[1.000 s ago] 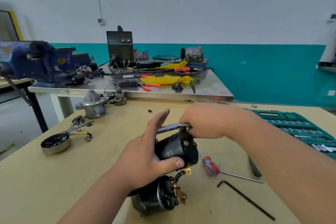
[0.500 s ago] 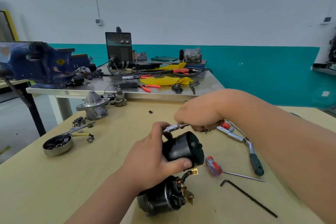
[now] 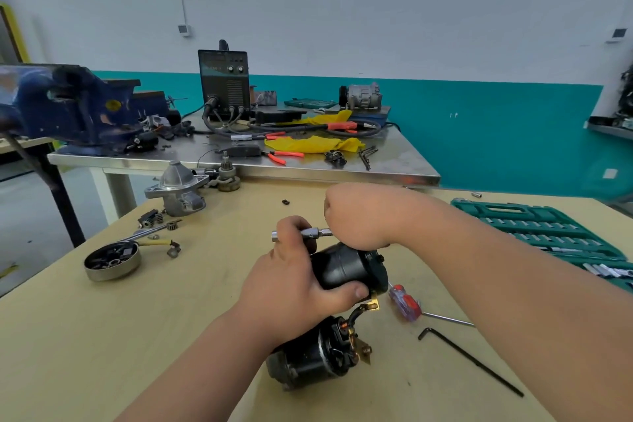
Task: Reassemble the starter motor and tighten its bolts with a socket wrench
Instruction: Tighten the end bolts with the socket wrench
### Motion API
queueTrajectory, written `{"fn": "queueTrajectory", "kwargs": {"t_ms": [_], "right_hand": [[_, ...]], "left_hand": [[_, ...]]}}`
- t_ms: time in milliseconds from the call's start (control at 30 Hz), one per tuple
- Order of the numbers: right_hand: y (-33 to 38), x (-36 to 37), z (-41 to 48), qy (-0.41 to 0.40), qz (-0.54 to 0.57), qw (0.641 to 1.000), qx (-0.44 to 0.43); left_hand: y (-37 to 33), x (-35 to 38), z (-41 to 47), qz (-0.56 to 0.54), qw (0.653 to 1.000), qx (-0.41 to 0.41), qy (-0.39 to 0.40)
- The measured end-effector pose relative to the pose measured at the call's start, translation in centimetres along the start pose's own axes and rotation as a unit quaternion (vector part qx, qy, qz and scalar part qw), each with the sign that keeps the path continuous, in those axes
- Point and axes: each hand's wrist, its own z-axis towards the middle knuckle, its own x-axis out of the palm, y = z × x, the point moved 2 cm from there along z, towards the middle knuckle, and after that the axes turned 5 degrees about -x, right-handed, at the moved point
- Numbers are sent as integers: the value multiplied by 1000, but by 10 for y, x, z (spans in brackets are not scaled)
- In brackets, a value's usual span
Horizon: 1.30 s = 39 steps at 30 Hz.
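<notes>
Green case [image 3: 507, 208] holding sockets [image 3: 548, 233], tin [image 3: 113, 271] of parts [image 3: 109, 255] — left hand [image 3: 294, 288] grips motor [image 3: 346, 267], right hand [image 3: 359, 216] clutches wrench [image 3: 313, 234].

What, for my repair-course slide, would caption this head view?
Left hand steadies the black starter motor while the right hand holds a socket wrench at its end.

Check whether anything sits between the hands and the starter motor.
Nothing visible does. The left hand grips the starter motor, and the right hand holds the socket wrench just above it.
</notes>
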Motion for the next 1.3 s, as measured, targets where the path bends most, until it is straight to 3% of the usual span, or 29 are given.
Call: {"fn": "queueTrajectory", "kwargs": {"t_ms": [133, 233, 267, 367, 433, 500, 567, 667, 767, 833, 900, 1000, 1033, 1067, 1100, 1200, 1233, 1300], "right_hand": [[16, -4, 1, 25, 0, 999, 48], [15, -7, -3, 12, 79, 994, 77], [10, -8, -7, 0, 154, 984, 85], [-22, -8, -29, -86, 382, 915, 98], [-62, 1, -48, -182, 420, 879, 135], [-105, 29, -69, -258, 400, 846, 239], [-132, 76, -84, -201, 302, 859, 361], [-131, 145, -89, 7, 155, 893, 423], [-127, 161, -83, 24, 102, 898, 427], [-135, 158, -84, -3, 165, 881, 444], [-140, 152, -95, -104, 332, 817, 460], [-120, 142, -115, -284, 686, 568, 354], [-110, 136, -119, -305, 747, 516, 288], [-98, 130, -122, -310, 786, 487, 222], [-84, 122, -123, -301, 798, 495, 166], [-55, 112, -120, -259, 701, 649, 139], [-49, 113, -119, -255, 689, 661, 154], [-42, 120, -123, -278, 688, 643, 190]], "left_hand": [[0, 1, 1, -12, 1000, -9, -7], [1, 0, 2, -19, 1000, -13, 2], [1, 0, 3, -17, 1000, -10, 5], [1, 0, 5, -7, 1000, -1, 12], [2, 1, 6, -2, 1000, 3, 19], [2, 1, 6, -1, 1000, -1, 19], [3, 0, 5, 0, 1000, -9, 5], [3, 1, 5, 11, 1000, -5, -5], [2, 3, 6, 26, 1000, 6, -4], [2, 3, 7, 36, 999, 7, -8], [1, 4, 7, 44, 999, 2, -10], [2, 5, 8, 51, 999, -7, -16], [3, 6, 8, 53, 998, -7, -17], [3, 6, 9, 56, 998, -6, -16], [3, 6, 10, 60, 998, -6, -16], [5, 4, 11, 57, 998, -17, -17], [6, 3, 11, 50, 998, -25, -19], [9, 1, 11, 37, 998, -50, -27]]}}
